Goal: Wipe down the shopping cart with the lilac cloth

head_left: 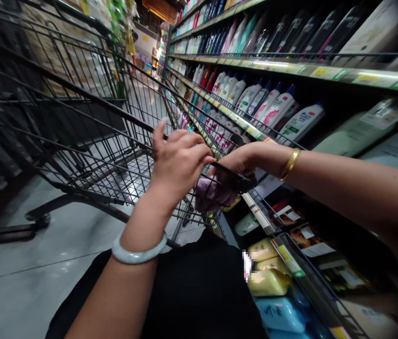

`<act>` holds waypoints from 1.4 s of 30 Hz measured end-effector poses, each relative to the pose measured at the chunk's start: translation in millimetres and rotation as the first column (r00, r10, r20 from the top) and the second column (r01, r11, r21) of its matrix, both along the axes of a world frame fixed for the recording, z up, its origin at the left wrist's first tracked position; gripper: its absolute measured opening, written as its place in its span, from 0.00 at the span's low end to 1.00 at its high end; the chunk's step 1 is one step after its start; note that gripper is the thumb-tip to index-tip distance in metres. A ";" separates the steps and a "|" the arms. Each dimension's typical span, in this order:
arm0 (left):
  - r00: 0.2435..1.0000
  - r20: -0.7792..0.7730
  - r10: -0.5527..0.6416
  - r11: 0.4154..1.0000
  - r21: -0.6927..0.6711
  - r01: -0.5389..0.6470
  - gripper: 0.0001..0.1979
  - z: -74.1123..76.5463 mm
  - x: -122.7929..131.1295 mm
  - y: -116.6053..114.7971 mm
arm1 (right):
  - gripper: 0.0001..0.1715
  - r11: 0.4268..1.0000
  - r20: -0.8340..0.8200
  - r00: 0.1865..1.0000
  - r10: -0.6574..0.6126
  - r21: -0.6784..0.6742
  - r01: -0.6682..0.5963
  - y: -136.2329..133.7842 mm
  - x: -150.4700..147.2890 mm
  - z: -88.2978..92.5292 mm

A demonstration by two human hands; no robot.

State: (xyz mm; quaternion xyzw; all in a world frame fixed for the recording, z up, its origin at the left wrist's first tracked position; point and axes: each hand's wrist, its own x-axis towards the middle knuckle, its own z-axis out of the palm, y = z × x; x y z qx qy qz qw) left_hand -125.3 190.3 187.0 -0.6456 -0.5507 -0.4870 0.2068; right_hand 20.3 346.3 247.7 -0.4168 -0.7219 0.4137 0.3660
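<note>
My left hand (pixel 181 162), with a pale bangle at the wrist, lies over the top rim of a black wire shopping cart (pixel 107 111). Its fingers are bent round the rim near the corner, and one finger sticks up. My right hand (pixel 232 162), a gold bangle on its wrist, reaches down at that corner from the right. A crumpled purple cloth (pixel 213 192) hangs beneath it, seemingly gripped by fingers partly hidden behind the black corner piece (pixel 237 178).
Shelves of shampoo bottles (pixel 269 106) rise close along the right. Yellow bottles (pixel 269 278) and blue bottles (pixel 281 315) fill the lower shelf. Grey tiled floor (pixel 60 263) lies beneath the cart and at left, with a cart wheel (pixel 42 220) on it. Stacked packs (pixel 68 52) stand beyond the cart.
</note>
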 end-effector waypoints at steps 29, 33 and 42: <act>0.992 -0.082 0.101 0.993 -0.053 -0.106 0.14 0.9 -21.6 -8.8 | 0.17 0.239 0.337 0.924 -0.180 0.926 -0.291 -117.9 47.9 -104.9; 0.995 -0.075 0.068 0.996 -0.055 -0.072 0.13 0.2 -21.2 -8.1 | 0.12 0.202 0.367 0.922 -0.125 0.919 -0.339 -109.2 48.5 -136.8; 0.996 -0.061 0.067 0.997 -0.031 -0.069 0.12 -2.0 -20.9 -6.1 | 0.10 0.190 0.179 0.966 -0.187 0.971 -0.143 -129.2 17.1 -146.5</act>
